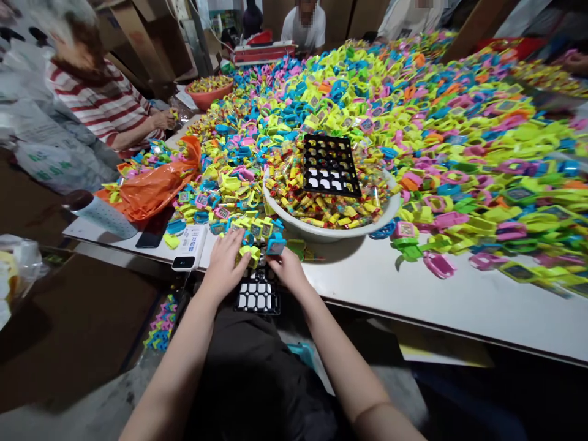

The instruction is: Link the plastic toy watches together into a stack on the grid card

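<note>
My right hand (pixel 289 271) pinches a blue toy watch (pixel 275 244) at the table's front edge. Beside it, my left hand (pixel 226 258) has its thumb and fingers around a yellow toy watch (pixel 249 255); its outer fingers are stretched forward over other watches. Under and between the hands lies a black grid tray (pixel 257 295), jutting over the edge towards my lap. White shows through its near cells. Several yellow and blue watches sit just past my fingertips, partly covering the tray's far end.
A white basin (pixel 331 231) of small candy-filled tubes holds another black tray (pixel 331 164). Toy watches are heaped across the table (pixel 381 278). A white box (pixel 189 242), orange bag (pixel 156 190) and tumbler (pixel 108 214) stand left. A person in a striped shirt (pixel 114 101) works at far left.
</note>
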A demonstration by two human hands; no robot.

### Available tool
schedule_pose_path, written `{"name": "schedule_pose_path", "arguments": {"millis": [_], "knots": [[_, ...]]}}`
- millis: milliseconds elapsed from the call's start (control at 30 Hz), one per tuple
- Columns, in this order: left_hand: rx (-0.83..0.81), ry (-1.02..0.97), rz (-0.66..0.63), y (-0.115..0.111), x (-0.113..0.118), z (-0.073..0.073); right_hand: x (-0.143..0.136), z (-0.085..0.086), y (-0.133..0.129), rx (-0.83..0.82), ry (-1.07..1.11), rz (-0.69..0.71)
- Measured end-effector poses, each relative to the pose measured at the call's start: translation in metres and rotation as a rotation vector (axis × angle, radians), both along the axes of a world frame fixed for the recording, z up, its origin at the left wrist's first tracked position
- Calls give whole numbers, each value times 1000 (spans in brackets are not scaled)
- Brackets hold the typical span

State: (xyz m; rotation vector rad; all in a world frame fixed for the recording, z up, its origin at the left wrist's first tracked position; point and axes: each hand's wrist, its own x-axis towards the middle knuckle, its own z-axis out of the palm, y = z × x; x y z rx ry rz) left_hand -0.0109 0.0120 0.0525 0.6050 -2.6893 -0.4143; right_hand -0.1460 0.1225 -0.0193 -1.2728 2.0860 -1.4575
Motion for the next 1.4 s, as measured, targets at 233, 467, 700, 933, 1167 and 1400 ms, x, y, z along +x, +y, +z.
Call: {"name": "schedule_pose_path", "arguments": {"millis": [233,467,700,933,1167,1400], "knots": [[26,-1,-58,-6,1,0,5,-7,-18,-11,-38,-65],[-14,-82,-97,-7,2,6,3,-11,-18,-50,-73,-70],[-75,-66,-101,-3,9,9,-1,-22,-23,-27,8,-3],[-53,-126,-151,-1,11,11,-2,-19,-28,-12,73,78],[-46,-139,-170,-4,11,10,0,-17,-30,10,168,77],[-84,-161,-171,-8,13,8,-1,-27,-24,-47,234,92]]}}
